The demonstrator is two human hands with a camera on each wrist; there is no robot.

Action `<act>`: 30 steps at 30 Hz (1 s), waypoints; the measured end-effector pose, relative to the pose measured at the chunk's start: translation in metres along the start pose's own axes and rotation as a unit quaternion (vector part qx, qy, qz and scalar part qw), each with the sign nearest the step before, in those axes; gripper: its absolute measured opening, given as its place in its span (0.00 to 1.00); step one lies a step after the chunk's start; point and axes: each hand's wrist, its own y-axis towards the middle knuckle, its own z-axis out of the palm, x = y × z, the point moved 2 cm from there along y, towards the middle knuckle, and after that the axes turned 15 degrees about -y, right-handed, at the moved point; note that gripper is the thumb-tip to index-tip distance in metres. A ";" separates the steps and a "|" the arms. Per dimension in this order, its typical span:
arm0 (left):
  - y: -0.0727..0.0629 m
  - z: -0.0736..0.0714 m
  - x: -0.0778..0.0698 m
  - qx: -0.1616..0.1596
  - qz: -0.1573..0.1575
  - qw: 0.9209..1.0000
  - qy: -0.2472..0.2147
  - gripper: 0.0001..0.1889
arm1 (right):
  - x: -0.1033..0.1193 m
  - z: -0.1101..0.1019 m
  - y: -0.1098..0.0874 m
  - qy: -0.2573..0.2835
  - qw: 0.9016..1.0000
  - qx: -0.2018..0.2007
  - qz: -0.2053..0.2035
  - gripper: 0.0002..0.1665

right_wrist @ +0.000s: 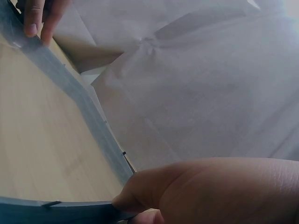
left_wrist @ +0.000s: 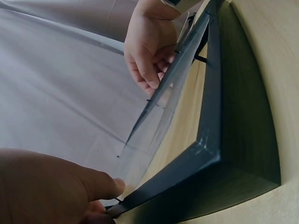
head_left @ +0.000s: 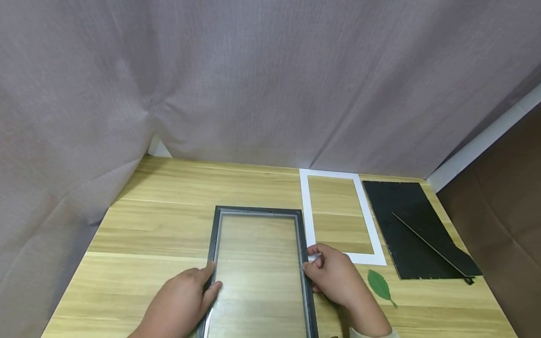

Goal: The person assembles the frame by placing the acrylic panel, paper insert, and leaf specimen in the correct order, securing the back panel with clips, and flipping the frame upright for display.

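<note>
A black picture frame [head_left: 255, 209] lies at the front middle of the wooden table, with a clear pane [head_left: 258, 277] inside its border. Small dark tabs stick out along the inner edge in the left wrist view. My left hand [head_left: 179, 295] grips the frame's left side, thumb over the inner edge. On the opposite side, my right hand [head_left: 336, 277] pinches the border between thumb and fingers; some fingertips are hidden behind it. The right wrist view shows the right thumb [right_wrist: 135, 191] pressed on the border near a corner.
A white mat border [head_left: 304, 206] lies right of the frame. Farther right is a black backing board [head_left: 405, 202] with a stand leg [head_left: 439, 251] across it. A green leaf [head_left: 379, 284] rests near my right wrist. Grey cloth [head_left: 253, 84] hangs behind the table.
</note>
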 end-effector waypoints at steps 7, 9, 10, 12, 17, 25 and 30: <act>-0.002 0.002 0.001 -0.052 0.045 0.998 0.006 0.15 | 0.000 0.000 0.000 -0.005 1.000 -0.003 0.000 0.18; -0.003 0.001 0.001 -0.057 0.051 0.997 0.004 0.14 | 0.000 0.000 0.000 -0.006 1.000 -0.003 -0.001 0.19; -0.003 0.002 0.001 -0.056 0.050 0.997 0.003 0.15 | 0.000 -0.001 0.000 -0.006 1.000 -0.003 -0.003 0.19; -0.003 0.002 0.001 -0.055 0.048 0.997 0.001 0.15 | -0.001 -0.001 -0.001 -0.005 1.000 -0.005 -0.008 0.19; -0.003 0.002 0.000 -0.052 0.039 0.998 0.002 0.17 | -0.001 0.000 0.000 -0.002 1.000 -0.007 -0.013 0.20; 0.001 0.002 0.003 -0.030 -0.001 0.999 -0.029 0.19 | -0.001 0.000 0.000 -0.007 1.000 -0.004 -0.008 0.19; 0.004 0.003 0.009 -0.030 -0.008 0.998 -0.046 0.17 | -0.002 0.000 0.000 -0.006 1.000 -0.006 -0.012 0.20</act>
